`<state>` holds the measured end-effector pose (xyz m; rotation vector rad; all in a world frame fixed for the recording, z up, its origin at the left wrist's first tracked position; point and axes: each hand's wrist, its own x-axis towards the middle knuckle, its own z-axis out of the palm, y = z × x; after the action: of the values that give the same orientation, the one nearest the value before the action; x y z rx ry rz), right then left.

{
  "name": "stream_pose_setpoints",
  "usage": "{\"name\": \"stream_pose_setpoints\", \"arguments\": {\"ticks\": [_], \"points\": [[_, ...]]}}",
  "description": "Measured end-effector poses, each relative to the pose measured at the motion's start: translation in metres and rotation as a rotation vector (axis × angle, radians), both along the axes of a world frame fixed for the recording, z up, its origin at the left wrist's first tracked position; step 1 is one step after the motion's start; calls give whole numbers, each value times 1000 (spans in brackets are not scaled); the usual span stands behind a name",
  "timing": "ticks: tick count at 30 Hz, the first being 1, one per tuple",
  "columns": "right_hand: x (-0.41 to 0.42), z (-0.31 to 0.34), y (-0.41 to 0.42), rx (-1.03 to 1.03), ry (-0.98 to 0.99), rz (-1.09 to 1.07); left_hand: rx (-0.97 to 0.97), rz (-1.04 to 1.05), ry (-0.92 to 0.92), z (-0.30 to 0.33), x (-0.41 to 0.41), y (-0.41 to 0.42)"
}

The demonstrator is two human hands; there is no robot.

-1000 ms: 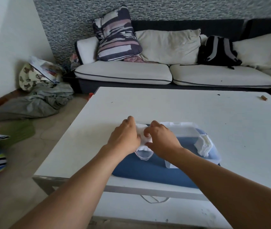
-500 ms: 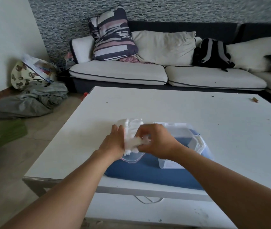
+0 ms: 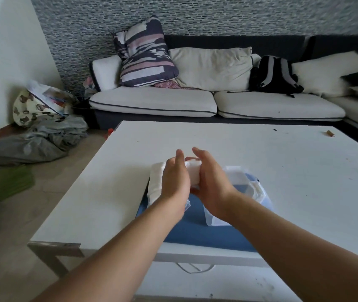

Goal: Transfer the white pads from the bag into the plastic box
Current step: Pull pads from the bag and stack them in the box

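Living room: white low table [image 3: 250,153] in front of you, a white-cushioned sofa [image 3: 151,101] behind it against a mosaic-tiled wall. Striped pillow [image 3: 145,53] and black backpack [image 3: 274,75] sit on the sofa. Left of the table, bare floor, then a heap of grey cloth [image 3: 34,140] near the wall. Far right of the tabletop holds one small brown object [image 3: 330,133], too small to identify; the wide stretch of table between it and your hands is bare

The near table edge runs just under your forearms. A blue bag [image 3: 206,232] lies at that edge, its front just short of the rim. The clear plastic box [image 3: 245,182] rests on the bag, right of your hands, with white material visible inside

Your left hand [image 3: 174,182] and right hand [image 3: 211,184] face each other with a stack of white pads [image 3: 193,174] pressed between the palms. Fingers on both are mostly straight and point away from you, tips reaching past the stack's far end. More white padding [image 3: 156,184] shows beyond the left hand's outer side, over the bag's left end. The pads are held above the bag, beside the box's left wall
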<state>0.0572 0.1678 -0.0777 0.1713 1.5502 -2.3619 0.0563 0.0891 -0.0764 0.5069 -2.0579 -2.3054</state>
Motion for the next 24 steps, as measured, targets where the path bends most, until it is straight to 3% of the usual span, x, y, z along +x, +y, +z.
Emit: {"name": "stream_pose_setpoints", "arguments": {"ticks": [3, 7, 12, 16, 18, 20, 24], "points": [[-4, -7, -2, 309, 85, -166, -41, -15, 103, -3, 0, 5], [-3, -9, -2, 438, 135, -278, -155, -40, 151, -9, 3, 15], [-8, 5, 13, 541, 73, -194, 114, -58, -129, -9, -14, 8], [-5, 10, 35, 531, 61, -45, 61, -76, -73, -8, -19, 6], [-8, 15, 50, 496, 27, -13, -93, -118, 83, -11, -18, 6], [-16, 18, 70, 568, -1, -70, -381, -189, 269, -14, -18, 5], [-34, 2, 110, 954, -79, -193, -1007, -451, 509, -28, -18, -3]]}}
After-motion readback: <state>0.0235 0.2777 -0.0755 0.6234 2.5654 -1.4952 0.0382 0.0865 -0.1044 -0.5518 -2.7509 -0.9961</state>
